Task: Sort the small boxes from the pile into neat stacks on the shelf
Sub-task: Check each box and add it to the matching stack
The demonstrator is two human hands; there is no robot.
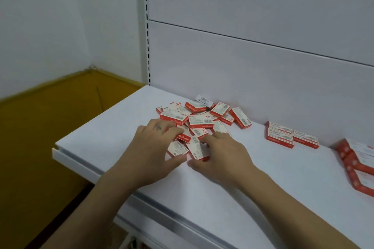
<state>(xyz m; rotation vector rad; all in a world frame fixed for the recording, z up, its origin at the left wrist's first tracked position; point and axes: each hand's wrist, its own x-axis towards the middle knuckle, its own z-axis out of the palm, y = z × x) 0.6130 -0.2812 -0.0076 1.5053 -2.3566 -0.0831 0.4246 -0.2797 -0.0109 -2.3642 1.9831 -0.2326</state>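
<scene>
A loose pile of several small red-and-white boxes (200, 116) lies on the white shelf (253, 172), near its back panel. My left hand (150, 152) reaches into the near side of the pile, its fingers and thumb curled round a small box (178, 148) at the pile's front. My right hand (220, 156) is beside it and pinches another small box (197, 149) between thumb and fingers. To the right, three boxes (291, 137) lie flat in a neat group. A larger neat block of boxes (358, 162) sits at the right edge of the view.
The shelf's front lip (153, 204) runs diagonally below my forearms, its left end at the corner (55, 150). A slotted upright post (146, 26) stands at the back left. A yellow-brown floor (40, 137) lies to the left, below the shelf.
</scene>
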